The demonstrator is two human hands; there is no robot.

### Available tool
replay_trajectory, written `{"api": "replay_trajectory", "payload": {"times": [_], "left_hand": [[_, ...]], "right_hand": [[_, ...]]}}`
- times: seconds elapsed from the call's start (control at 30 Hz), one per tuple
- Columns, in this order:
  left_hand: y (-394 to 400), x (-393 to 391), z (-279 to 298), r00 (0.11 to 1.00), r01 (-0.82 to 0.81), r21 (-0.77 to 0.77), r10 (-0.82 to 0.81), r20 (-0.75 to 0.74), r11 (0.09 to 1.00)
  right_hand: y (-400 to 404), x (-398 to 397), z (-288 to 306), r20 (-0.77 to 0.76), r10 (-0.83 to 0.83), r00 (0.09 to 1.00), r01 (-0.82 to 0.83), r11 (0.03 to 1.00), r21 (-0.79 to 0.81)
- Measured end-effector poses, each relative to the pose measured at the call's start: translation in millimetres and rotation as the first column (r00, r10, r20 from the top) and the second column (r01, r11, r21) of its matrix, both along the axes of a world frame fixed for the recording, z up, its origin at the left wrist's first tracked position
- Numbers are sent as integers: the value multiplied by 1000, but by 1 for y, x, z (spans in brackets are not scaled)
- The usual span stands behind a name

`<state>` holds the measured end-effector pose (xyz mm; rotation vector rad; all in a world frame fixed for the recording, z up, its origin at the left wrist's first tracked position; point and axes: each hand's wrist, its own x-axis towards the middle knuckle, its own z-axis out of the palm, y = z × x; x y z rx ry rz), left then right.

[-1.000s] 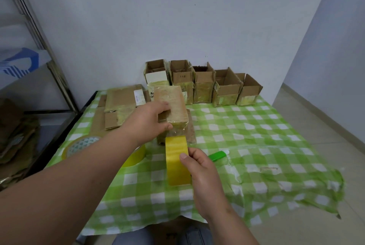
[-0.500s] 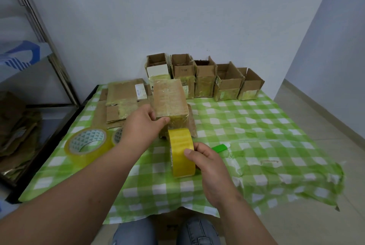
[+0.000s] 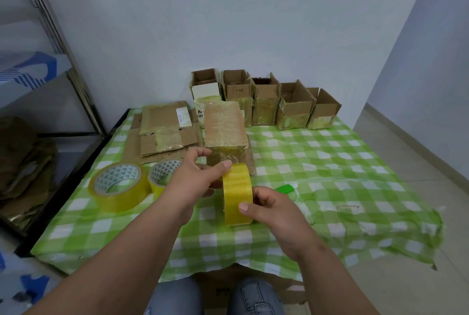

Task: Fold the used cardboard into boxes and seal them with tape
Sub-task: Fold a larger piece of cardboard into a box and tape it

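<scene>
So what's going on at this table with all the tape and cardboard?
A person is taping up cardboard boxes. The right hand holds an upright roll of yellow tape, and the left hand pinches the roll's top edge. Just behind sits a closed brown cardboard box wrapped in tape. Five open-topped boxes line the wall, flat cardboard pieces lie at the left, and two spare tape rolls rest on the green checked tablecloth.
</scene>
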<state>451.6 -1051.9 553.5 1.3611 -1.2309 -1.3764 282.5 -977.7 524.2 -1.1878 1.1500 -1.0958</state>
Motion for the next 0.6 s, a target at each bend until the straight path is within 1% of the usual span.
{"api": "replay_trajectory", "payload": {"times": [0.07, 0.1, 0.13, 0.17, 0.2, 0.23, 0.27, 0.3, 0.33, 0.37, 0.43, 0.5, 0.6], "left_hand": [[-1, -1, -1, 997, -7, 65, 12, -79, 998], [-1, -1, -1, 994, -8, 94, 18, -105, 996], [-2, -1, -1, 992, -5, 116, 20, -128, 993], [-1, -1, -2, 989, 0, 137, 20, -147, 991], [-1, -2, -2, 986, 10, 154, 15, -165, 988], [0, -2, -2, 984, 18, 163, 12, -180, 986], [1, -3, -2, 981, 24, 166, 9, -193, 986], [2, -4, -2, 980, 26, 165, 8, -200, 986], [2, -4, -2, 979, 24, 163, 10, -202, 986], [2, -5, -2, 980, 22, 161, 10, -198, 987], [3, -5, -3, 983, 11, 156, 18, -181, 988], [3, -3, -5, 986, -3, 152, 28, -165, 988], [3, -3, -7, 987, -1, 150, 25, -160, 989]], "right_hand": [[1, -7, 3, 23, 20, 1000, -20, 1000, -5], [0, -11, 4, 30, -14, 999, 15, 1000, -4], [-2, -15, 4, 6, -79, 997, 79, 997, 2], [-5, -19, 2, -75, -157, 985, 157, 988, 2], [-9, -23, -1, -244, -235, 941, 236, 971, -25], [-13, -28, -7, -478, -287, 830, 283, 956, -83], [-16, -32, -13, -686, -288, 668, 274, 952, -133], [-18, -34, -17, -826, -248, 505, 241, 960, -141], [-19, -35, -20, -900, -204, 384, 223, 967, -125], [-19, -35, -22, -934, -176, 313, 218, 970, -109], [-21, -35, -22, -956, -164, 243, 207, 972, -114], [-24, -36, -19, -969, -155, 192, 196, 974, -117], [-25, -37, -12, -970, -172, 171, 232, 964, -130]]}}
